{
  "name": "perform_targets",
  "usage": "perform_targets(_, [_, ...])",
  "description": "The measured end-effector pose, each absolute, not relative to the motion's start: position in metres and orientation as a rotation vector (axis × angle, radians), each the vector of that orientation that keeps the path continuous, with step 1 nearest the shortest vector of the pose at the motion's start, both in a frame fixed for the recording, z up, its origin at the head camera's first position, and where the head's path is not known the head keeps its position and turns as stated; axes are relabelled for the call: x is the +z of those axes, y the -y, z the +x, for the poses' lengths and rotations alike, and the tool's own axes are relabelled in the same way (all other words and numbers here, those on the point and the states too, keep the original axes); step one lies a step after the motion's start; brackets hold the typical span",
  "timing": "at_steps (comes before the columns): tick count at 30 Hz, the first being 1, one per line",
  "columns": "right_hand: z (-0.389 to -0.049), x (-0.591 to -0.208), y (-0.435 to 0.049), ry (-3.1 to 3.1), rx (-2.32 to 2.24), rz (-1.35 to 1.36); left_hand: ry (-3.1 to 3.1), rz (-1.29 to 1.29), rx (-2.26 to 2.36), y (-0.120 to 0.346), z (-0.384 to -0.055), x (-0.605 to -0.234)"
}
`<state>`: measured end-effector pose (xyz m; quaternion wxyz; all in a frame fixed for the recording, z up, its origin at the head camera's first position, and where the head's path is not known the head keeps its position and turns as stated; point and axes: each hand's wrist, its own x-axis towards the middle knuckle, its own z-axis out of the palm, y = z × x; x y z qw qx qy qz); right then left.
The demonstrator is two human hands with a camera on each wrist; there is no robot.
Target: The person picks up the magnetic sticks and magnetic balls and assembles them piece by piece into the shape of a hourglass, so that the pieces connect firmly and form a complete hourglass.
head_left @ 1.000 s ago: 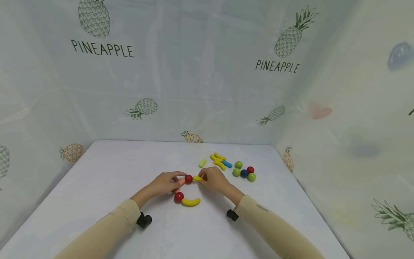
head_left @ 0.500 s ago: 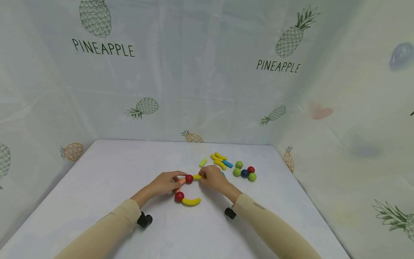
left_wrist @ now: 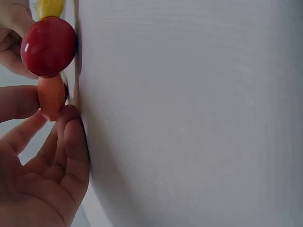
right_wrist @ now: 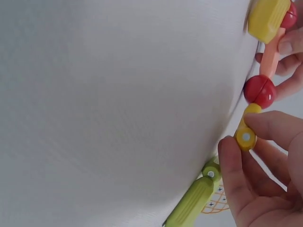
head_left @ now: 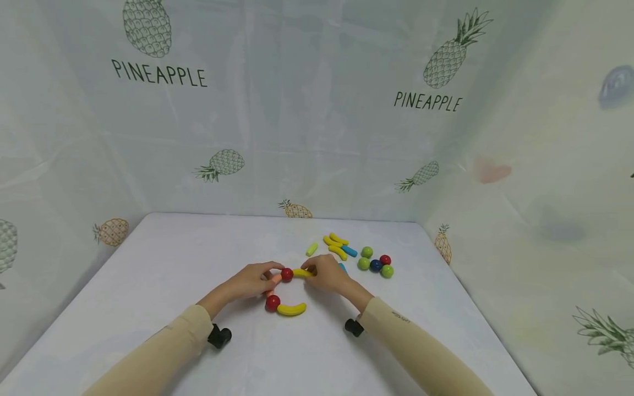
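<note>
My left hand [head_left: 251, 279] pinches an orange magnetic stick [left_wrist: 51, 94] between thumb and fingers. One end of that stick meets a red ball [head_left: 287, 274], with my left index fingertip right at the ball. From the ball's other side runs a yellow curved magnetic stick [head_left: 300, 273]; my right hand [head_left: 328, 273] pinches its free end, whose pale round tip shows in the right wrist view. Nearer me, a second red ball [head_left: 272, 303] joins the orange side to another yellow curved stick [head_left: 292, 310]. Together these pieces make a ring with a gap on the right.
Behind my right hand lie a lime stick [head_left: 311, 249], several yellow curved sticks [head_left: 338, 253] and a blue stick [head_left: 349, 251]. To their right sit green balls [head_left: 364, 264], a dark blue ball [head_left: 376, 265] and a red ball [head_left: 385, 259]. A pineapple-print cloth [head_left: 317, 110] hangs behind the table.
The joined pieces have shifted slightly left with my left hand. More of the yellow curved stick shows beside my right fingers. Both hands keep their hold.
</note>
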<state>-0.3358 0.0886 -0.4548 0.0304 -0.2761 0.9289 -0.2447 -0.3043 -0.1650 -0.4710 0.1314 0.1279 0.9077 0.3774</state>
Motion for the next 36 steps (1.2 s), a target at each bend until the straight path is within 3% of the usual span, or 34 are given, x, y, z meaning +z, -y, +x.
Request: perform_targets(36, [-0.339,-0.462,-0.084,-2.772,-0.906,-0.805,-2.630,0.419,1.036,0.178,-0.297,-0.463])
